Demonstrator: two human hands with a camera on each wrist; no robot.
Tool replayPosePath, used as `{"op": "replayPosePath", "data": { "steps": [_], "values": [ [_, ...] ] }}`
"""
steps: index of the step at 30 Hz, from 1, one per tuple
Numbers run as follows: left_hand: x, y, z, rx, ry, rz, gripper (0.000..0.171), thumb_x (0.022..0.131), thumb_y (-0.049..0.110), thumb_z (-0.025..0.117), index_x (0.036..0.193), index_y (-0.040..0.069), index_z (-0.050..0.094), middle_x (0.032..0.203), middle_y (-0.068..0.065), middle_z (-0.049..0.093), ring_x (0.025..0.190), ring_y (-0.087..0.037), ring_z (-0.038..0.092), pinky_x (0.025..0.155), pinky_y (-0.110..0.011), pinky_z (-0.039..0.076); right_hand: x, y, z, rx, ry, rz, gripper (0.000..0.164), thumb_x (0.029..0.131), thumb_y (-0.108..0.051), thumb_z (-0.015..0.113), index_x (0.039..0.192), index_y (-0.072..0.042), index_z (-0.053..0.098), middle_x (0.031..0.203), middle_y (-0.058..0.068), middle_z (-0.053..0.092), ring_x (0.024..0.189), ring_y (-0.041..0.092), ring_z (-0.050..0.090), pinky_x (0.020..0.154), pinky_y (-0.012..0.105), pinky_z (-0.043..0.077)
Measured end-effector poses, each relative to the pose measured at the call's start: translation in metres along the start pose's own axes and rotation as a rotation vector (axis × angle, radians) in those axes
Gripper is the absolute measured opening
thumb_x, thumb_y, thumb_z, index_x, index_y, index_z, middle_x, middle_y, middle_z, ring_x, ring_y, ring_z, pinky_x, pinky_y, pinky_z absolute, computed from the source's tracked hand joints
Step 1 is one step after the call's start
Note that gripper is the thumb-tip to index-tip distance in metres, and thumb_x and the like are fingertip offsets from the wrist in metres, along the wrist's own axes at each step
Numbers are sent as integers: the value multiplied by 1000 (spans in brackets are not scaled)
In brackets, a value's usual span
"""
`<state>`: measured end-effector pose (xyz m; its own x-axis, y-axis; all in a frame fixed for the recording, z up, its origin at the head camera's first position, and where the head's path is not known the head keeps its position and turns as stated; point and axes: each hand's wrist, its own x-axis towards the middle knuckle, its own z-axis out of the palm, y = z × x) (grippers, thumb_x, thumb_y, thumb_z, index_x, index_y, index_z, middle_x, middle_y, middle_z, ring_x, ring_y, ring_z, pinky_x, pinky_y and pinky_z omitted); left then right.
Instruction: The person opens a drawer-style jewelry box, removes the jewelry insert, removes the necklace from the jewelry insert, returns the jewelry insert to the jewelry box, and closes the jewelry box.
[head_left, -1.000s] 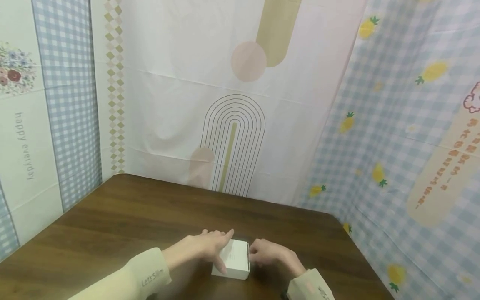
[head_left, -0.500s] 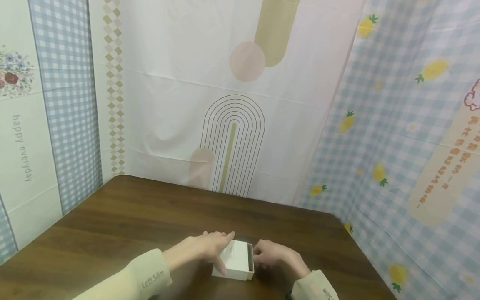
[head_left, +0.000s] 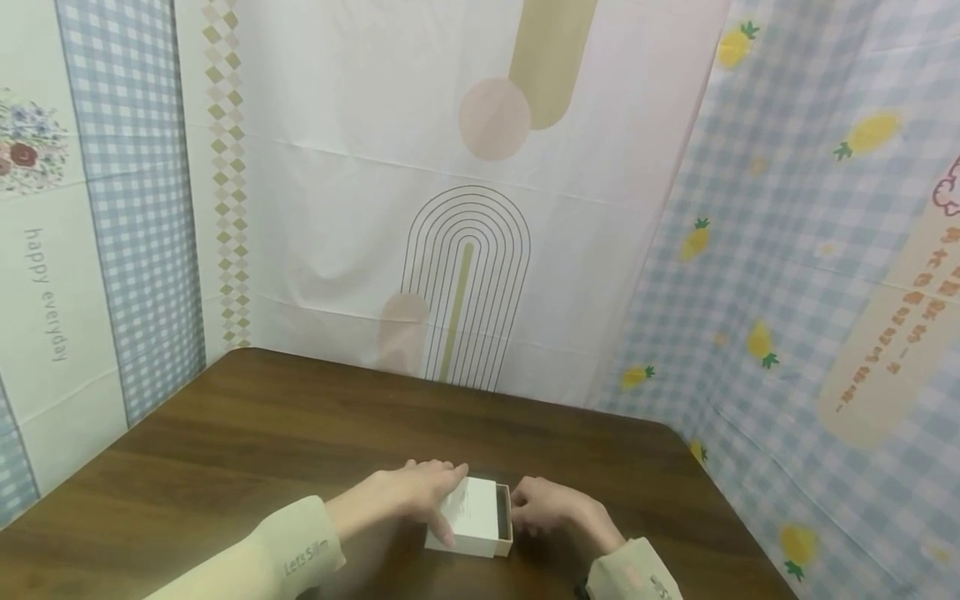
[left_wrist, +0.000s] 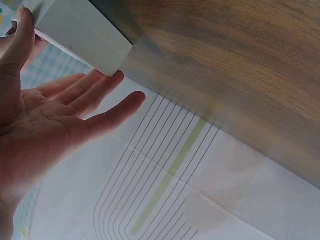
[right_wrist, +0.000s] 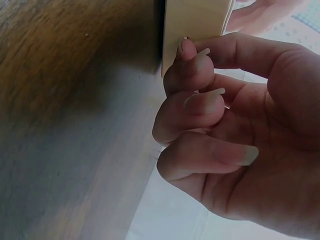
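Observation:
A white box sleeve (head_left: 477,510) lies on the brown table, with its light tan inner drawer (head_left: 503,549) slid partly out to the right. The strip of drawer on show is dark inside. From the left, my left hand (head_left: 426,492) holds the sleeve, thumb on the near side and fingers at the far side. In the left wrist view the thumb and fingertips lie along the white box (left_wrist: 82,37). My right hand (head_left: 551,506) has its fingers curled at the drawer's right end. Seen from the right wrist, thumb and index finger pinch at the tan end wall (right_wrist: 196,22).
The brown wooden table (head_left: 300,417) has rounded far corners. A white cloth (head_left: 337,208) with printed arches hangs behind it. Checked cloths with pineapples (head_left: 757,340) on the right and flowers on the left enclose the sides.
The inner drawer has slid a short way out of the sleeve to the right, moving with my right hand. My left hand has kept its place on the sleeve.

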<state>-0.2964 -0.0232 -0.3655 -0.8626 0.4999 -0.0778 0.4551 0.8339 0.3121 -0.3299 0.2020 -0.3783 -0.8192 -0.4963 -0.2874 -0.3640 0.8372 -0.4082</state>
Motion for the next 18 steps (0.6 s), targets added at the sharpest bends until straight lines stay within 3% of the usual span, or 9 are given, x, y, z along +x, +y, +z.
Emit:
{"op": "replayPosePath", "data": {
  "steps": [5, 10, 14, 18],
  "values": [
    [1, -1, 2, 16, 3, 14, 95, 64, 37, 86, 142, 6, 43, 141, -15, 51, 131, -33, 47, 110, -59, 34, -2, 4, -1, -9, -6, -17, 25, 89, -11, 57, 65, -9, 62, 51, -4, 51, 44, 8, 45, 41, 20, 36],
    [0, -1, 2, 60, 30, 43, 81, 61, 39, 87, 128, 7, 54, 113, -5, 62, 104, -21, 57, 93, -47, 47, -3, 8, -1, -5, -8, -14, 25, 89, -11, 57, 65, -10, 62, 50, -4, 51, 43, 8, 45, 41, 20, 36],
    [0, -1, 1, 76, 43, 52, 70, 60, 39, 88, 116, 9, 60, 95, 1, 59, 86, -14, 53, 76, -37, 46, -5, 10, -2, 11, -11, -16, 23, 87, -10, 57, 64, -11, 61, 50, -5, 51, 42, 8, 44, 40, 20, 35],
    [1, -2, 0, 97, 46, 51, 68, 61, 40, 88, 114, 8, 62, 93, 1, 59, 84, -13, 51, 75, -37, 46, -6, 10, -5, 26, -13, -20, 22, 86, -9, 57, 64, -9, 62, 50, -4, 51, 42, 8, 43, 39, 20, 34]
  ]
}}
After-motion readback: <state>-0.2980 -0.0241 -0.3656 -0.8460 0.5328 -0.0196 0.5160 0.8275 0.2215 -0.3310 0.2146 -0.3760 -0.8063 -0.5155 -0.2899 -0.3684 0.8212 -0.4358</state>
